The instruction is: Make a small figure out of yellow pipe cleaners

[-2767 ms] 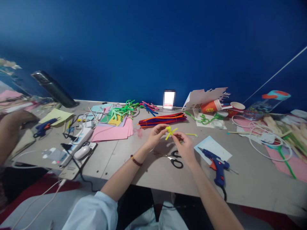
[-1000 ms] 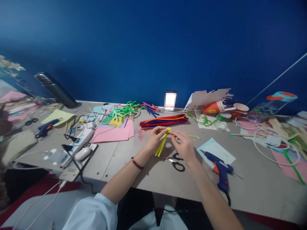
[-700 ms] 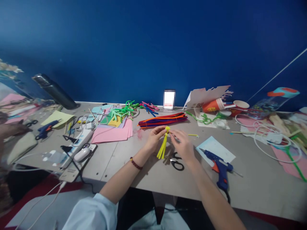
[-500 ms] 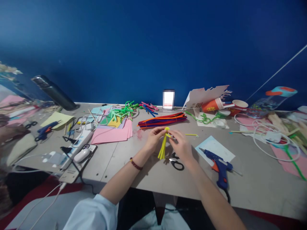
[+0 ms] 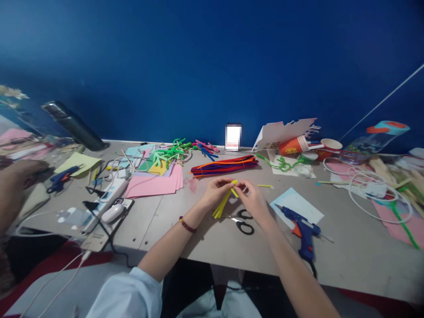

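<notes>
Between my two hands is a bundle of yellow pipe cleaners (image 5: 222,206), its loose ends hanging down to the left. My left hand (image 5: 213,193) pinches the bundle near its top. The fingers of my right hand (image 5: 253,201) are closed on a short yellow end at the bundle's top right. Black-handled scissors (image 5: 244,223) lie on the table just below my hands. Beyond my fingers rests a bound bunch of red, orange and purple pipe cleaners (image 5: 225,166). A short yellow piece (image 5: 265,186) lies right of my right hand.
A blue glue gun (image 5: 303,229) lies by a pale blue sheet (image 5: 298,205) at right. Pink paper (image 5: 152,187), green pipe cleaners (image 5: 172,154) and a power strip (image 5: 107,203) are at left. Another person's arm (image 5: 15,190) reaches in at far left.
My hands have shifted slightly, and the bundle's top has moved a little right and down while its loose ends swung left. The other person's arm has come further into view at left.
</notes>
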{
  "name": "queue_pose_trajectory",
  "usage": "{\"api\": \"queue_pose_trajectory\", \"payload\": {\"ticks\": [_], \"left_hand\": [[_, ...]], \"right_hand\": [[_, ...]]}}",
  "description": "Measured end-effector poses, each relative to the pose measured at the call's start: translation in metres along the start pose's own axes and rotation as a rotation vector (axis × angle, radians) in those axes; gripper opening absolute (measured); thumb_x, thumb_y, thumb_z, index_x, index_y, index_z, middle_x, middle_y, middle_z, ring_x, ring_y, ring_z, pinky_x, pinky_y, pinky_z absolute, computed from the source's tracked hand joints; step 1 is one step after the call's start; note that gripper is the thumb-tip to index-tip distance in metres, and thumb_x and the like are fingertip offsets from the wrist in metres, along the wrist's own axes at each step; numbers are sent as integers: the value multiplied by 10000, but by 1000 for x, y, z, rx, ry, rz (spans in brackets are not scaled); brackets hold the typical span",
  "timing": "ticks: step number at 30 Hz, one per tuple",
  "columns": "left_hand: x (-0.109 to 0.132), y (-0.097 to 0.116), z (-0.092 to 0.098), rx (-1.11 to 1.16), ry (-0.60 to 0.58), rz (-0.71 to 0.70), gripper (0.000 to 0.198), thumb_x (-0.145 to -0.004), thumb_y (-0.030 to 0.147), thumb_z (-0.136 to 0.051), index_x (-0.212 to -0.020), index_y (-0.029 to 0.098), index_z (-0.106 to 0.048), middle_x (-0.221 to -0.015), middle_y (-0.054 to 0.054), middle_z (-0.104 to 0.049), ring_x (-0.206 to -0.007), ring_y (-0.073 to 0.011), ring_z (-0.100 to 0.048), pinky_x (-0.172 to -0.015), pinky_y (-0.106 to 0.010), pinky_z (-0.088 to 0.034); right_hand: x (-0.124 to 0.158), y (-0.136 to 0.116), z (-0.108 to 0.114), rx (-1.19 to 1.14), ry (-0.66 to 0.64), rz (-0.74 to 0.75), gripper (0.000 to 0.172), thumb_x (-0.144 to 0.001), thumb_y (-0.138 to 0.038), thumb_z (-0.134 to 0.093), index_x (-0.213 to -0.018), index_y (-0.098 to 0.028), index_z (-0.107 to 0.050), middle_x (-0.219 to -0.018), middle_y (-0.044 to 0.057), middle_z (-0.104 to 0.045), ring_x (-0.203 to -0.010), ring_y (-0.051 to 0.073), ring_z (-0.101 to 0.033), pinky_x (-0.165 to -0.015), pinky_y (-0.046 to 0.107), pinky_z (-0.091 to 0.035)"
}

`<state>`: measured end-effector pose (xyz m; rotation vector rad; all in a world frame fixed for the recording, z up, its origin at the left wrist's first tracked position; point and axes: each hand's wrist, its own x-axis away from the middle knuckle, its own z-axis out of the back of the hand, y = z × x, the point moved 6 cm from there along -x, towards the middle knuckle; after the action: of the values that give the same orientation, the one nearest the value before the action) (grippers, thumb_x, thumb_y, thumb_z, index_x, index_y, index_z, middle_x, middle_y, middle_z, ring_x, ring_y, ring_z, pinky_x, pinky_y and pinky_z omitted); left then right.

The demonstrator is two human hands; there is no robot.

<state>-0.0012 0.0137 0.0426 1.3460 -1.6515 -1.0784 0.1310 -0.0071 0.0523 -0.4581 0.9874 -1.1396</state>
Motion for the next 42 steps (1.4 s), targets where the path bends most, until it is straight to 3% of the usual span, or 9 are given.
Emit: {"api": "queue_pose_trajectory", "payload": {"ticks": [10, 18, 26, 42], "left_hand": [[-2, -6, 0, 14, -39, 22, 279, -557, 276, -819, -772, 135, -709, -757, -49, -700, -680, -133, -615, -690, -255, -469], [-5, -7, 5, 25, -27, -11, 268, -592, 248, -807, -817, 140, -710, -807, -54, -696, -703, -118, -612, -676, -230, -445], [-1, -5, -1, 40, -30, 24, 284, -555, 251, -821, -794, 137, -718, -790, -57, -707, -727, -152, -630, -757, -286, -462], [0, -9, -4, 1, -61, 14, 286, -577, 285, -809, -800, 133, -715, -801, -61, -703, -726, -144, -626, -717, -268, -473]], "right_hand": [[0, 1, -2, 63, -63, -23, 111, -855, -315, -488, -837, -228, -555, -834, 24, -621, -775, 187, -571, -656, 297, -436], [2, -10, 7, 129, 73, 115, 173, -896, -318, -466, -902, -229, -614, -825, 42, -635, -767, 189, -576, -707, 310, -442], [1, -6, 4, 145, 37, 85, 132, -857, -307, -503, -811, -227, -598, -754, 23, -615, -708, 182, -564, -664, 302, -431], [1, -11, 5, 238, 22, 119, 52, -811, -235, -515, -767, -222, -539, -726, 14, -595, -693, 185, -544, -660, 313, -396]]}}
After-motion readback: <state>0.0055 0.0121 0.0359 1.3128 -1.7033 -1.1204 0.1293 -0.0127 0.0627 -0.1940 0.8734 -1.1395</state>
